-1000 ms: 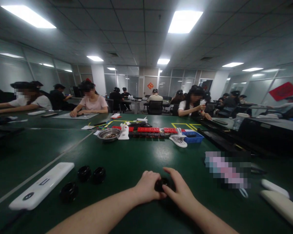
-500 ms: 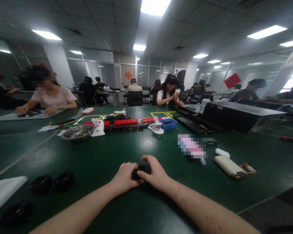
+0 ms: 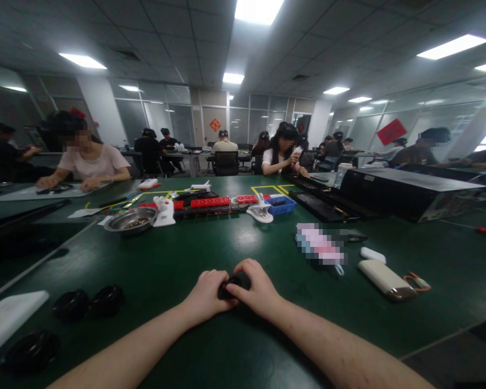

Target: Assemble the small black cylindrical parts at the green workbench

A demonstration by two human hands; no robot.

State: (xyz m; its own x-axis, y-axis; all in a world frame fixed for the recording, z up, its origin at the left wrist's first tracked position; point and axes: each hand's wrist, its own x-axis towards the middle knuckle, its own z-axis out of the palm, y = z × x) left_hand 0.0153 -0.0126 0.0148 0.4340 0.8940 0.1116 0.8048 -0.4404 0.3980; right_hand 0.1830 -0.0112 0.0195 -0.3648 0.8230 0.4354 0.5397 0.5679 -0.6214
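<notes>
Both my hands meet over the green table (image 3: 178, 248), just below the middle of the view. Between them is a small dark, rounded object (image 3: 238, 280), mostly covered by fingers, so its kind is unclear. My left hand (image 3: 211, 292) grips its left side with curled fingers. Around the right side my right hand (image 3: 260, 285) is closed, thumb across the front and fingers over the top. To the left of my left forearm lie black, rounded, glossy pieces (image 3: 107, 300), two side by side and another (image 3: 30, 351) nearer to me.
A white slab (image 3: 12, 319) lies at the left edge. Farther back stand a metal bowl (image 3: 132, 220), white clamps (image 3: 260, 209), red strips (image 3: 210, 202) and a blue bin (image 3: 281, 205). At right are a beige power bank (image 3: 384, 278) and a large black case (image 3: 405, 189). Co-workers sit beyond.
My right fingers have lowered and closed around the dark object; the left hand has stayed nearly still. A long black shape has come into view at the left edge.
</notes>
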